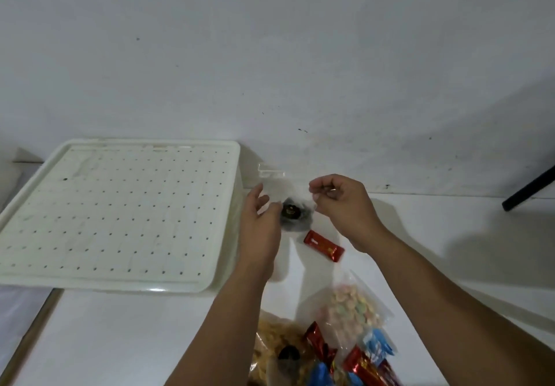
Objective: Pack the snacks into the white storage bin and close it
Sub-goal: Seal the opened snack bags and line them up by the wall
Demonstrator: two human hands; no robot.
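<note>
- Against the white wall, on a white tabletop (120, 340), the white storage bin (222, 211) is seen at the left with its perforated lid (114, 214) seated on top; the bin is therefore judged to be shut for now, with nothing yet visibly packed into it.
- At the near edge of the table a heap of snacks (327, 352) is left waiting: a clear bag of pastel-coloured candies (351, 310), a bag of golden chips (276, 337), and several red and blue foil wrappers.
- Just beside the bin's right wall, a small clear plastic bag (295, 205) with a dark item inside is held up between both hands; what the dark item is cannot be told.
- The left hand (261, 226) is pinched on the bag's left side and the right hand (342, 205) is closed on its upper right edge, the two hands being kept slightly apart with the bag stretched between them.
- A single red-wrapped bar (323, 245) is lying alone on the table, just below the held bag.
- The step in hand is judged to be the handling of this first small bag; the next move calls for the lid to be lifted off, since no snack can be put in while it is seated.
</note>
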